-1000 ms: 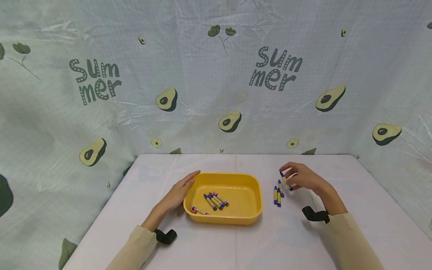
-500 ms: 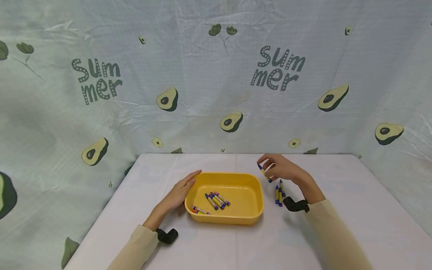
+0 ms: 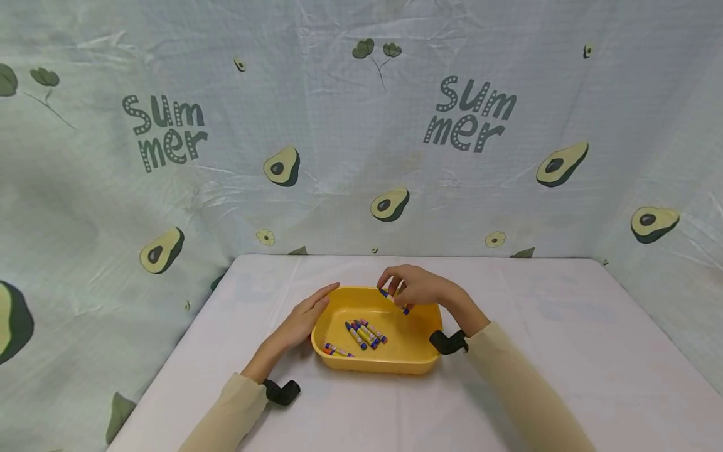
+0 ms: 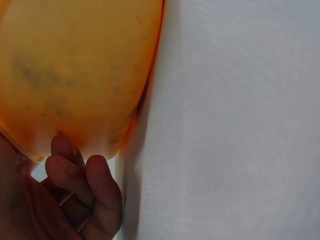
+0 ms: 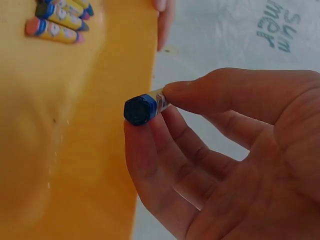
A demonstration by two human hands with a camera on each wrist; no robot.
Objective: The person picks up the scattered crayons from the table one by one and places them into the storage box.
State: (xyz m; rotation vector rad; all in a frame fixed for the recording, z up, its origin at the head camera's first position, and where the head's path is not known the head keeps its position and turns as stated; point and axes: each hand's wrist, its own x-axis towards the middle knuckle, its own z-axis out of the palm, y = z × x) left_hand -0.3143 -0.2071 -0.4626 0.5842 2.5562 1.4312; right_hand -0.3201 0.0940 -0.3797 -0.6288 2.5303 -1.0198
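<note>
Pale cloth (image 3: 333, 94) printed with avocados and "summer" lettering hangs behind a white-covered surface (image 3: 361, 414). From the head view, a yellow tray (image 3: 402, 344) sits on that surface, with a cluster of crayons (image 3: 367, 334) left of its middle and more crayons lying in its near left corner. The person's left hand (image 3: 303, 317) rests against the tray's left end; the right hand (image 3: 420, 287) is over the far right part of the tray, its grip narrow, pinching a crayon with a dark blue end (image 3: 388, 296). Both beige sleeves (image 3: 231, 408) end at black wrist devices (image 3: 282, 393).

From the left wrist, several bent fingers touch the tray's outer wall, which looks translucent and orange; whether that grip closes round the rim cannot be told.

From the right wrist, the pinched crayon shows its dark end and yellow wrapper, held tilted between the thumb and a finger above the tray. Several other crayons lie at upper left, one with a coral-coloured end.
</note>
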